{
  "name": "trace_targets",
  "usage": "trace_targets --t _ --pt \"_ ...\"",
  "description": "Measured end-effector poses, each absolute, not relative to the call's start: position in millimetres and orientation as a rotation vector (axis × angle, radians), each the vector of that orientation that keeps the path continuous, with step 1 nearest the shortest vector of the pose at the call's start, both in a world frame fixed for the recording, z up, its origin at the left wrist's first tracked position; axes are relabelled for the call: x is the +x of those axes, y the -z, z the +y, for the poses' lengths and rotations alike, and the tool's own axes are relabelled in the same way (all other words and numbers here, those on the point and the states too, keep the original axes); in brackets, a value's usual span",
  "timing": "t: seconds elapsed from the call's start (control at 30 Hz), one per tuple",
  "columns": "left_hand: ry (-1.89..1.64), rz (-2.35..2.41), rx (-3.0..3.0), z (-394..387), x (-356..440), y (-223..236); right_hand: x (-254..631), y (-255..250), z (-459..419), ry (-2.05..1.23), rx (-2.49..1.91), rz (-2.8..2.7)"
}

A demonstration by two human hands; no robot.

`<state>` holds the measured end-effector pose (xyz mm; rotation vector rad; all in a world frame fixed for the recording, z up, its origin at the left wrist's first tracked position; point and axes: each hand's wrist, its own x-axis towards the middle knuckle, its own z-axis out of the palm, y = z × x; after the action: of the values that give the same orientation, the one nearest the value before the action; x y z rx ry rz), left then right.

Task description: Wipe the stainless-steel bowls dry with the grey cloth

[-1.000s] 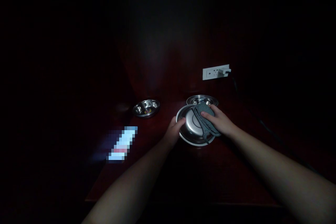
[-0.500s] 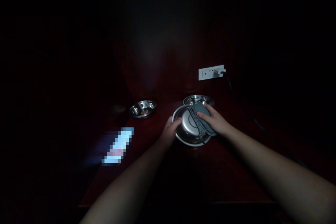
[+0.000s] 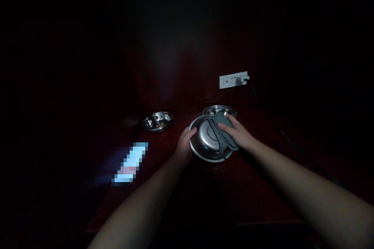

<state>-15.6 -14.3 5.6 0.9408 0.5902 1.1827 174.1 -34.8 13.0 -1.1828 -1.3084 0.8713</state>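
A shiny steel bowl (image 3: pixel 204 140) is held tilted above the table, its outer bottom facing me. My left hand (image 3: pixel 185 143) grips the left rim, thumb on the outside and the other fingers mostly hidden behind. A folded grey-green cloth (image 3: pixel 223 126) with a patterned edge lies against the bowl's right side. My right hand (image 3: pixel 237 130) is closed on this cloth and presses it to the metal. Just behind the bowl, more steel dishes (image 3: pixel 219 109) rest on the table, partly covered by the bowl and my right hand.
Another steel bowl (image 3: pixel 158 121) with a coloured label inside stands at the left. A bright, pixelated screen-like patch (image 3: pixel 130 163) lies nearer on the left. A white wall socket (image 3: pixel 233 80) holds a plug with a dark cable (image 3: pixel 288 138) trailing right. The dark red table (image 3: pixel 204 198) is dimly lit.
The left thumb has shifted a little outward along the bowl's rim. The bowl has turned slightly, and the whole view has drifted a few pixels. Both holds stay the same.
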Motion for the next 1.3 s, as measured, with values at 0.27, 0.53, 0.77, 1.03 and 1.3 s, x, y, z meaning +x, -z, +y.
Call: trace_targets --t 0.27,0.53,0.77,1.03,1.3 --pt "-0.974 0.396 0.983 -29.7 -22.0 -18.0 175.6 -15.9 -30.4 -0.758 -1.192 -0.995" --pt "-0.956 0.506 1.196 -43.3 -16.3 -11.7 176.5 -14.5 -29.9 -0.811 -1.207 -1.012" --pt "-0.951 0.578 1.19 -36.3 -17.4 -13.1 177.6 -6.4 -25.7 -0.799 -1.242 -1.052" --pt "-0.98 0.592 1.183 -38.7 -16.9 -15.5 180.7 -2.4 -23.4 -0.763 -1.279 -1.114" --pt "-1.012 0.618 1.174 -36.5 -18.4 -18.2 181.4 -2.8 -25.3 -0.772 -1.268 -1.153"
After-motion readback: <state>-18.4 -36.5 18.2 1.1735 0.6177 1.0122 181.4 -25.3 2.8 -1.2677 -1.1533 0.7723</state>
